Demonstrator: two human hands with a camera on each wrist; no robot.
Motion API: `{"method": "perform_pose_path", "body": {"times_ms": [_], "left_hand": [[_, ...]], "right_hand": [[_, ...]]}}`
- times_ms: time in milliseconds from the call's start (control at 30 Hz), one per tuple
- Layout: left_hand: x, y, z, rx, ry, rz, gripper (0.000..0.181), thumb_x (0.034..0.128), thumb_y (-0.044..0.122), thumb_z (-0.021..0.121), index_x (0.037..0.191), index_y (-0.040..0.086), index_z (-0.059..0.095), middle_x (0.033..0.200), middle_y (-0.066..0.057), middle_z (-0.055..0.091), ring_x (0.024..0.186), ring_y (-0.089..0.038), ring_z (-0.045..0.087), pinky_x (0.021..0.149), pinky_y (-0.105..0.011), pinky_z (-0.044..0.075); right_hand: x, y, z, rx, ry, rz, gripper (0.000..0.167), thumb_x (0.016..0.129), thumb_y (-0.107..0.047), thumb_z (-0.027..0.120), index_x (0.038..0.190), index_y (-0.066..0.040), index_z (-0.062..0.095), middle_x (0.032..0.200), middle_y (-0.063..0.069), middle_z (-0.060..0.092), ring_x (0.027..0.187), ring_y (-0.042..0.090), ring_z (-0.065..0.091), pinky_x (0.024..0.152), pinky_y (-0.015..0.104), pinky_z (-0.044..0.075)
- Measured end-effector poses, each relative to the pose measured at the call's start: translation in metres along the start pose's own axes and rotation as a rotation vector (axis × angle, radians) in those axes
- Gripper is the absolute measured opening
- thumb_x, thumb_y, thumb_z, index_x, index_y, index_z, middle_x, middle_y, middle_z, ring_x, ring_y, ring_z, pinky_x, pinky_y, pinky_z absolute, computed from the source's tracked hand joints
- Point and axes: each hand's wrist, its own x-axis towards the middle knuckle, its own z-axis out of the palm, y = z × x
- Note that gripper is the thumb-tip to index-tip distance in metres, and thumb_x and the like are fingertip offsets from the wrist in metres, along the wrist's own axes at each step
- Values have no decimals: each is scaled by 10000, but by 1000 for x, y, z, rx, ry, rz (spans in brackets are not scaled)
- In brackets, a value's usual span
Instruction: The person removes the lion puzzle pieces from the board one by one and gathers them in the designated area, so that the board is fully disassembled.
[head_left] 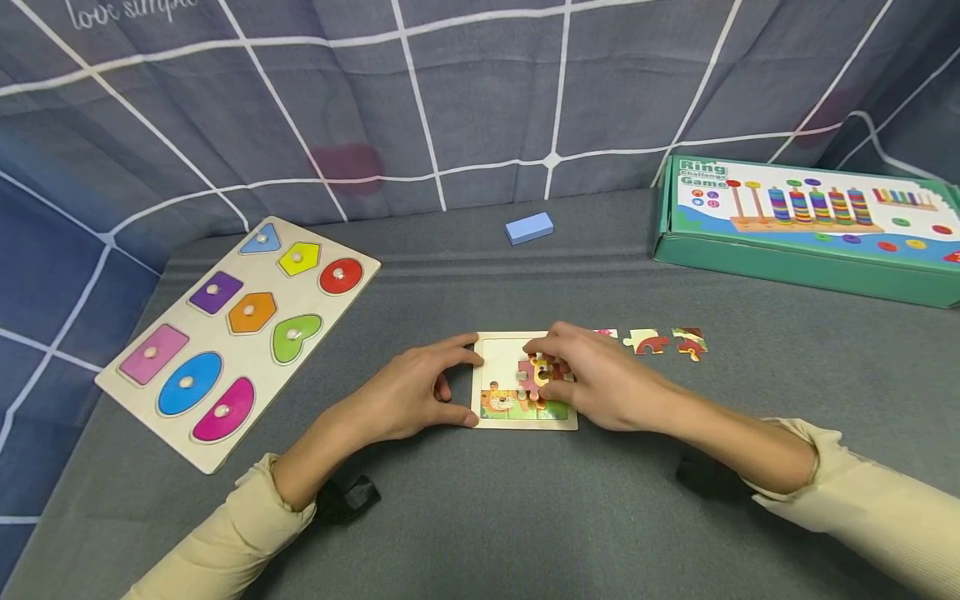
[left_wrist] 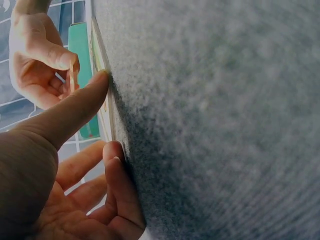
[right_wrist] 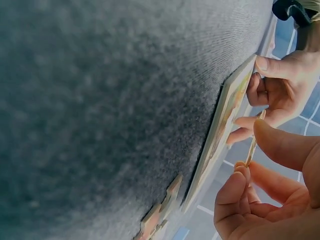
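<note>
A wooden jigsaw puzzle board [head_left: 513, 423] lies on the grey cloth, with an animal picture in pieces along its near side. At its left edge, my left hand [head_left: 408, 392] holds it with thumb and forefinger; the left wrist view shows the thumb [left_wrist: 90, 97] against the rim. Above the board, my right hand [head_left: 611, 379] pinches a pink and yellow jigsaw piece [head_left: 534, 372] between thumb and fingers. In the right wrist view the piece [right_wrist: 251, 149] appears edge-on, raised off the board [right_wrist: 220, 127]. My right hand hides part of the board's right side.
Loose jigsaw pieces [head_left: 647, 341] lie right of the board, one partly hidden by my right hand. A knob shape board [head_left: 300, 367] lies at left. Behind are a blue block [head_left: 529, 228] and a green Ring Challenge Game box [head_left: 795, 267], before a grid-patterned curtain [head_left: 480, 92].
</note>
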Motion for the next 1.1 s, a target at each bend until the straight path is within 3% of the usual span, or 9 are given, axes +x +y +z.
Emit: {"method": "perform_pose_path", "body": {"times_ms": [267,500,767,1100], "left_hand": [[0,0,0,-2,0,-2,642,757,242,879,1315,89,602,1524,-63,408,661,-36,552,749,-302,442],[1,0,0,18,9,0,640,753,251,881,1310,91,609,1513,-59,423,658,-33,545,764,-314,437],[0,0,1,20,20,5,630,748,241,885,1297,82,619,1508,-66,429,663,-29,545,756,-304,438],[-1,0,2,30,17,14,626,758,242,879,1301,81,613,1512,-76,423,666,-27,541,754,-299,437]], "right_hand": [[-17,4,-6,4,59,-10,423,853,-86,765,1256,-72,639,889,-35,539,750,127,497,681,330,390],[-28,10,-9,29,89,-26,381,840,-76,783,1198,-63,651,878,-44,529,790,129,483,680,306,391],[-42,20,-13,62,100,-8,416,843,-65,780,1241,-87,663,860,-42,524,750,111,492,639,264,401],[-64,42,-23,13,151,-49,412,840,-69,785,1233,-69,661,921,-76,541,791,84,475,664,246,396]]}}
